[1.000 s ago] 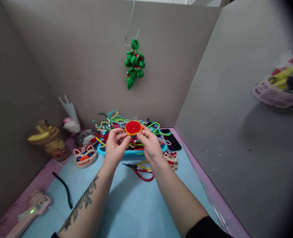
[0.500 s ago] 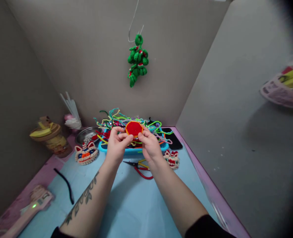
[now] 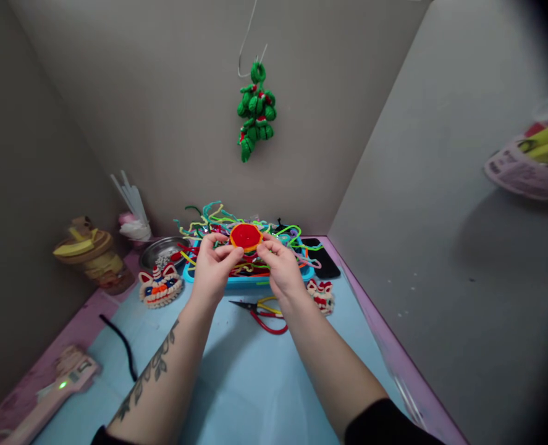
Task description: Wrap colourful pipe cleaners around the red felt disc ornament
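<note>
A flat red disc with an orange rim [image 3: 246, 236], fuzzy like pipe cleaner, is held up between both hands. My left hand [image 3: 215, 264] pinches its left edge between thumb and fingers. On the opposite edge, my right hand [image 3: 280, 262] grips it the same way. Behind and below the disc stands a blue basket [image 3: 246, 283] heaped with colourful pipe cleaners [image 3: 222, 216]. Scissors [image 3: 262, 312] with red and yellow handles lie on the table under my hands.
Fuzzy lion-head pieces lie left [image 3: 160, 287] and right [image 3: 320, 296] of the basket. A metal bowl [image 3: 155, 253], a brown cup [image 3: 100, 259], a black pipe cleaner [image 3: 120, 343] and a pink glue gun [image 3: 65, 386] are leftward. A phone [image 3: 325, 262] lies right. Green ornament [image 3: 256, 111] hangs above.
Both hands have shifted slightly left and up with the disc, which appears tilted a little differently. The view has moved slightly too.
</note>
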`<state>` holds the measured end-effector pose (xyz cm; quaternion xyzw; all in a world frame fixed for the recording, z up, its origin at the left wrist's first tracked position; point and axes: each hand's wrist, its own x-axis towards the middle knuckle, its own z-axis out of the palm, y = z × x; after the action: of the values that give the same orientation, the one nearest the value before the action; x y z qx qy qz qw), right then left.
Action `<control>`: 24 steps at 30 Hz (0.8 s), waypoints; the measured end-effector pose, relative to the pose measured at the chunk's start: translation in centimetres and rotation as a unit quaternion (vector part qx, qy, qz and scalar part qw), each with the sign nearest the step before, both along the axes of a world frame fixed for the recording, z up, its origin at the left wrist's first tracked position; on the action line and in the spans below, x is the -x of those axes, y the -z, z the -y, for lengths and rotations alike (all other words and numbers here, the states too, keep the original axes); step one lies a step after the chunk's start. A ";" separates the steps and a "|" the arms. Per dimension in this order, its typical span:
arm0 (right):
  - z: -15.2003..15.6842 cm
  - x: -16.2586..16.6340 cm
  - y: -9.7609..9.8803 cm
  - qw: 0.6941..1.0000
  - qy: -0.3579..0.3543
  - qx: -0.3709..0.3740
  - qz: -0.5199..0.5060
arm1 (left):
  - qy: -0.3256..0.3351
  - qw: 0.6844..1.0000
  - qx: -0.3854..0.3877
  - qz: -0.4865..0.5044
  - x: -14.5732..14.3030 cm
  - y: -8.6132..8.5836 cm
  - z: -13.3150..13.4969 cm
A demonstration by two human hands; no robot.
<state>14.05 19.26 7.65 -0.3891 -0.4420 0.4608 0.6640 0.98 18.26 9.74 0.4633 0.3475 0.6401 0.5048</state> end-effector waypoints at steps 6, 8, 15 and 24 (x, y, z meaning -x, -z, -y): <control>-0.2 -0.1 0.3 0.999 -0.002 -0.028 0.032 | -0.020 1.000 0.012 -0.002 -0.4 0.3 0.0; -0.2 -0.1 0.1 0.999 -0.019 -0.036 0.027 | -0.036 0.999 -0.001 0.006 -0.6 0.3 0.2; 0.1 -0.2 -0.4 0.998 -0.024 -0.044 0.038 | -0.095 0.994 -0.041 -0.032 -1.1 0.3 0.6; -0.7 -2.0 -0.5 0.988 -0.126 0.020 -0.083 | -0.138 0.980 -0.094 -0.103 -0.2 0.3 0.0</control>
<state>16.02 19.99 8.17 -0.3037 -0.4214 0.5802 0.6274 1.22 18.21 9.41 0.5199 0.3965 0.6824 0.3268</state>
